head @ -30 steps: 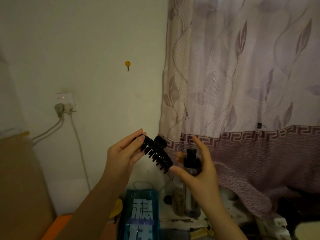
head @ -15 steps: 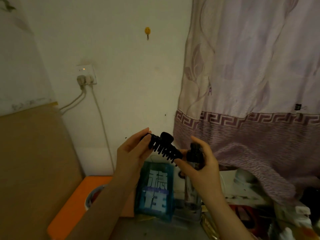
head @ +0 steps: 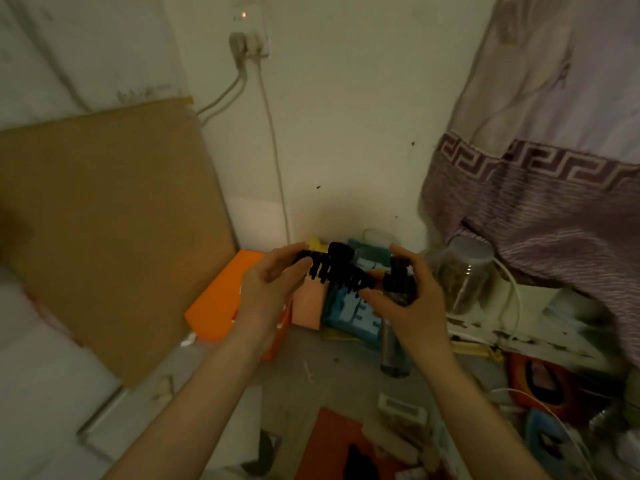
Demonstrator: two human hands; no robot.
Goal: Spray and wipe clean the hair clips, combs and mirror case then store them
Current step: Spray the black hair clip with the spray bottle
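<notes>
Gripping toothed black claw clip [head: 334,271] | left hand [head: 273,289] | right hand [head: 412,299] holding dark-capped spray bottle [head: 398,285]

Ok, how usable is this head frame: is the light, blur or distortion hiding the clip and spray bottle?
Head view: dim, warm light; the black hair clip in the left hand reads as a silhouette, the spray bottle in the right hand is soft, and motion blur smears the right edge; wide-angle bending.

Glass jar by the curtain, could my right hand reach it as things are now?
Probably not yet: the right hand grips the spray bottle. The jar stands just beyond it with nothing between, so once the bottle is set down, likely yes.
</notes>
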